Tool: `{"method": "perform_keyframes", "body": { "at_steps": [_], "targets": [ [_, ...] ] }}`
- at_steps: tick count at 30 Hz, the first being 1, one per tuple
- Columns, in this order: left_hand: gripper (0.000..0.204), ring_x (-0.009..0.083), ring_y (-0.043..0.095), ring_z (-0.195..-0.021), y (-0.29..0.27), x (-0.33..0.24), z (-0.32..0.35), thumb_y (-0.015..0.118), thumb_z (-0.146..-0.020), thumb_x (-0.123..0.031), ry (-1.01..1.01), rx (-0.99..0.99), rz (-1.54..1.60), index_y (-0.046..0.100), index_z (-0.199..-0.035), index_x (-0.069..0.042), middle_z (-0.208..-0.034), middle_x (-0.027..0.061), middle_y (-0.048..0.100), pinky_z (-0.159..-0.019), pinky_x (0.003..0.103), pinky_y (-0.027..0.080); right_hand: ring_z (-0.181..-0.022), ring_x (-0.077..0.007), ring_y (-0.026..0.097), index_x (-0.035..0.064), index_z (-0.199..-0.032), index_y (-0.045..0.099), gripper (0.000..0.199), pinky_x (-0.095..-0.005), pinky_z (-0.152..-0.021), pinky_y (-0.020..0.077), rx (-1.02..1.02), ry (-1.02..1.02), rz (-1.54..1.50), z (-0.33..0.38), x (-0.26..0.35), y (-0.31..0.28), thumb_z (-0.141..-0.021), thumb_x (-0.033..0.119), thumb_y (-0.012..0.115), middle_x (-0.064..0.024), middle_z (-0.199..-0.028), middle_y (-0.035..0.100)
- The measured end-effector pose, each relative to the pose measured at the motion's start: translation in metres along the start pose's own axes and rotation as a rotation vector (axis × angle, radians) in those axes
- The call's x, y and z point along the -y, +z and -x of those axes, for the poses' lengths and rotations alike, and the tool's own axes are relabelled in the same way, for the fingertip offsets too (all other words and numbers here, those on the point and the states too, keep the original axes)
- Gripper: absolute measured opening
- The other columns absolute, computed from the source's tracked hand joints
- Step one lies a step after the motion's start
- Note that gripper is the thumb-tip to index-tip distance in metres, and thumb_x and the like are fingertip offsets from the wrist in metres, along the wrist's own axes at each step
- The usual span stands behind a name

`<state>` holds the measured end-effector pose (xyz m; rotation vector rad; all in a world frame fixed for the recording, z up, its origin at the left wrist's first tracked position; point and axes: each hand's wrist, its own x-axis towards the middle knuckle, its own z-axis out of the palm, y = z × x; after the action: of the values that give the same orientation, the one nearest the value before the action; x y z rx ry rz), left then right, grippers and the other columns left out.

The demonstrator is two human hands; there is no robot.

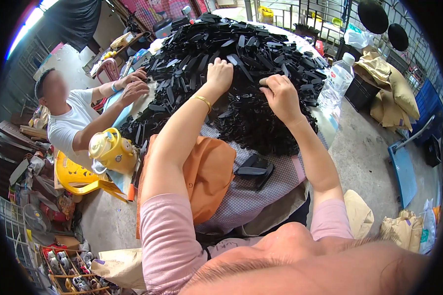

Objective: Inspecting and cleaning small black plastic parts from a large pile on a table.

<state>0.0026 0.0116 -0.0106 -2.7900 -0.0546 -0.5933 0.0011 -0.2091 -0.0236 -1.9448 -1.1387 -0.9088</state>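
Observation:
A large heap of flat, elongated black plastic pieces [182, 64] covers the table before me. Over its middle, my left hand [220, 73] is closed, its fingers curled down at the pieces; what they hold is hidden. To its right, my right hand [282, 97] is closed too, thumb and fingers pressed together, and I cannot make out anything between them. A tan cover seems to sit on one of its fingertips. Between and below the hands lies a mound of smaller black scraps [258, 125]. Several black pieces [255, 169] rest on the dotted cloth [246, 201] nearest me.
An orange cloth bag [209, 172] lies under my left forearm. At the left, a co-worker [71, 108] reaches to the heap beside a yellow kettle-shaped container [114, 150]. A clear plastic bottle [335, 83] stands at the right edge; a blue trolley [402, 172] is beyond.

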Motion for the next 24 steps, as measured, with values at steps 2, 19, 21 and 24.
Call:
{"method": "perform_keyframes", "body": {
  "at_steps": [2,19,21,24],
  "targets": [
    [0.020,0.0290,0.055,-0.096,-0.006,0.003,0.005,0.061,-0.075,-0.017,-0.031,0.009,0.052,0.066,-0.087,-0.002,-0.098,0.0108,0.060,-0.079,0.039,0.049,-0.074,-0.0270,0.058,0.0027,-0.090,0.063,0.017,-0.0337,-0.067,0.0476,-0.041,-0.005,-0.082,-0.002,-0.002,0.001,-0.074,0.006,0.066,-0.0099,-0.078,0.062],
    [0.028,0.0174,0.061,-0.081,-0.077,-0.021,0.104,0.053,-0.091,-0.023,-0.371,0.390,2.007,0.048,-0.111,-0.003,-0.090,0.0063,0.058,-0.077,0.034,0.053,-0.080,-0.0092,0.060,-0.0014,-0.103,0.059,0.022,-0.0215,-0.069,0.0492,0.163,0.350,-0.975,0.006,0.047,0.005,-0.081,0.000,0.060,-0.0071,-0.092,0.063],
    [0.026,0.0168,0.059,-0.078,-0.080,-0.024,0.104,0.048,-0.093,-0.025,-0.528,0.389,2.092,0.049,-0.109,-0.003,-0.088,0.0054,0.057,-0.076,0.035,0.053,-0.079,-0.0093,0.060,-0.0021,-0.101,0.060,0.021,-0.0206,-0.067,0.0491,0.128,0.286,-0.926,0.006,0.048,0.005,-0.080,0.000,0.061,-0.0071,-0.090,0.063],
    [0.021,0.0164,0.058,-0.077,-0.073,-0.022,0.103,0.046,-0.094,-0.021,-0.625,0.393,2.178,0.052,-0.105,-0.004,-0.088,0.0055,0.056,-0.072,0.035,0.052,-0.077,-0.0098,0.060,-0.0026,-0.099,0.061,0.019,-0.0215,-0.066,0.0496,0.133,0.239,-0.780,0.005,0.053,0.001,-0.080,0.001,0.061,-0.0061,-0.085,0.063]
  ]
}}
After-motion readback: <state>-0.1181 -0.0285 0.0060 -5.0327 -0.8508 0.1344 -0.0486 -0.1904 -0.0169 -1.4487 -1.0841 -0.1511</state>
